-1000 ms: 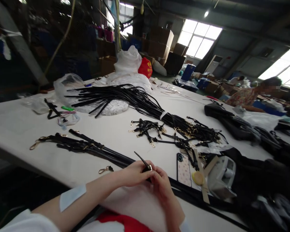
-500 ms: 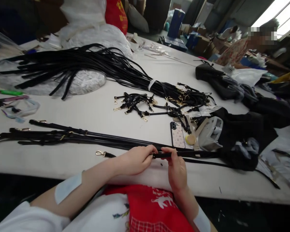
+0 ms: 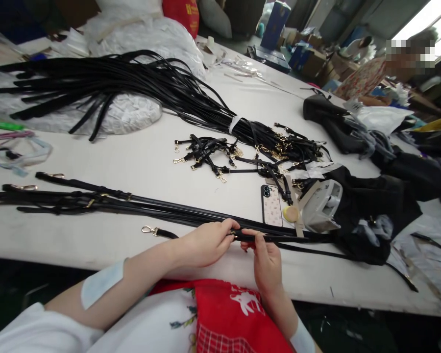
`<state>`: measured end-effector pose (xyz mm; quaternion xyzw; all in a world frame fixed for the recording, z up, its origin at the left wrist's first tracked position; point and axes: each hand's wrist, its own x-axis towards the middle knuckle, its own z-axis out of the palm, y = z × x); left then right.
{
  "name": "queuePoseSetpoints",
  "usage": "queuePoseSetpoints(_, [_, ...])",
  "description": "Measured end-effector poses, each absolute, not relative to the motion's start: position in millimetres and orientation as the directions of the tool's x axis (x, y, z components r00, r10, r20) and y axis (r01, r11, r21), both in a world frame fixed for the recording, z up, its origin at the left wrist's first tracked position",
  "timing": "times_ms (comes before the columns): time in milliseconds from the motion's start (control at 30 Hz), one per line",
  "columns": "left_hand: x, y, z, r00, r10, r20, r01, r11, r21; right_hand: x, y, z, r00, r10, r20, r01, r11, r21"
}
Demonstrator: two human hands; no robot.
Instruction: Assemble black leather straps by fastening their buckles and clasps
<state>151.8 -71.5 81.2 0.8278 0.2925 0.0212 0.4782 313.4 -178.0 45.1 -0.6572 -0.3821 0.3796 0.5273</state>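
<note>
My left hand (image 3: 215,241) is closed on a black strap (image 3: 286,239) close to its gold buckle. Just to the right, my right hand (image 3: 264,257) pinches the same strap between thumb and fingers. One end of a strap with a gold snap hook (image 3: 149,230) sticks out past my left wrist; my forearm hides how it joins. Behind my hands, several long black straps (image 3: 161,211) lie side by side across the table, with gold buckles toward their left ends.
A big bundle of black straps (image 3: 161,95), tied with a white band (image 3: 234,124), lies farther back. Short straps with gold hooks (image 3: 209,154) are heaped before it. A phone (image 3: 271,206), a yellow round item (image 3: 290,214) and a black bag (image 3: 375,211) are at right. Another person (image 3: 363,78) sits beyond.
My right hand has closed in slightly on the strap, its fingers now more bent around it. The whole view has shifted a little; my left hand keeps its hold.
</note>
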Motion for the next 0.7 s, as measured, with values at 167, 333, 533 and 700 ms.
queuePoseSetpoints(167, [151,-73,81,0.812,0.523,-0.259,0.502,-0.400,0.767,311,-177,50,0.384,0.923,-0.010,0.242,-0.111,-0.964])
queuePoseSetpoints(333, [152,-73,82,0.799,0.545,-0.254,0.512,-0.394,0.763,310,-179,52,0.283,0.941,0.183,0.435,0.044,-0.899])
queuePoseSetpoints(533, [154,-79,84,0.771,0.585,-0.252,0.541,-0.394,0.743,305,-185,51,0.216,0.916,0.338,0.583,0.157,-0.797])
queuePoseSetpoints(700, [155,-84,84,0.767,0.587,-0.258,0.551,-0.398,0.734,302,-185,52,0.201,0.913,0.354,0.612,0.166,-0.774])
